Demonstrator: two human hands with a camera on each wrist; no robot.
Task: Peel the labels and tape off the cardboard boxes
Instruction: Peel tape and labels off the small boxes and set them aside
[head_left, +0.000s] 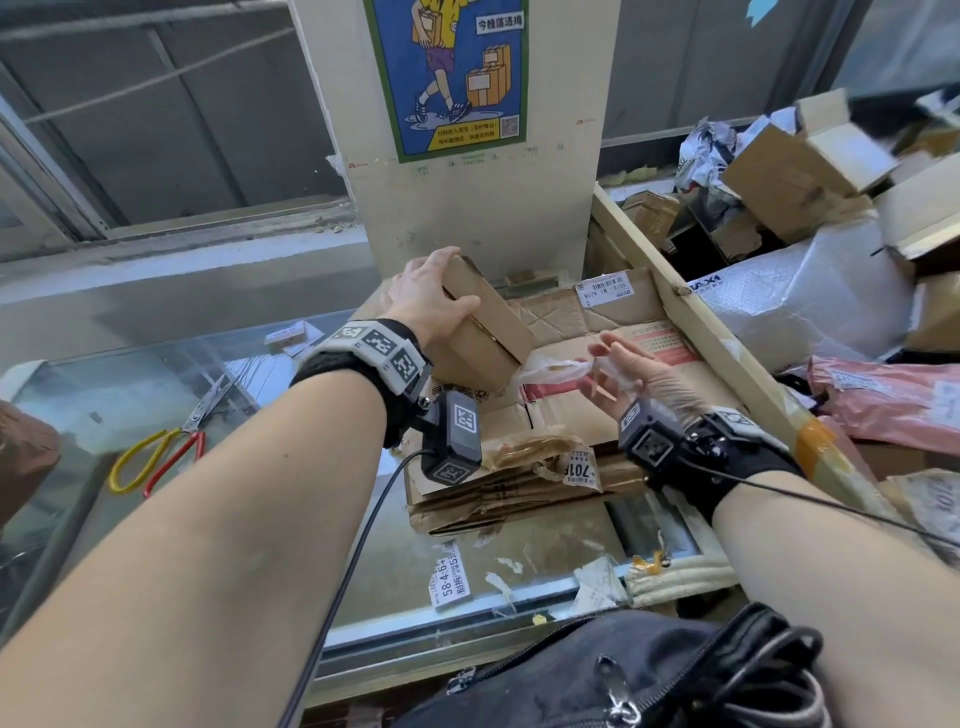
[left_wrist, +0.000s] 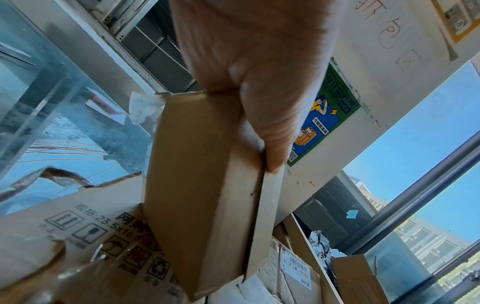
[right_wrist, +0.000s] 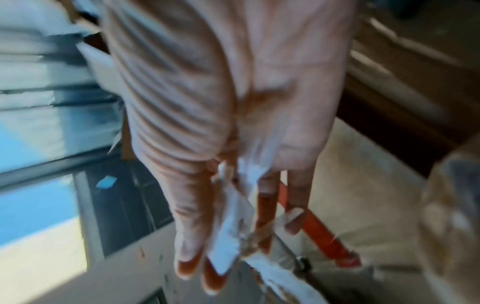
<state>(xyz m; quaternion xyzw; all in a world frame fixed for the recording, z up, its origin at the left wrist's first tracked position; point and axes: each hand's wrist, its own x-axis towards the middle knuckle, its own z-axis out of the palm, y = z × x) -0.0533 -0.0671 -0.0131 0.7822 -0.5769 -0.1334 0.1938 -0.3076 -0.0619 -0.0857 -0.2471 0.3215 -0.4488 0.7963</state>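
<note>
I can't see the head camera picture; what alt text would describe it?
A left hand grips a small cardboard box above flattened cardboard, while the right hand holds a peeled strip of tape. Scissors lie on the glass counter to the left.

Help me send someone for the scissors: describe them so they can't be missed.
Start at the glass counter by the left forearm. The scissors lie on it, left of the flattened cardboard stack. They alone have loop handles, one yellow, one red.
</note>
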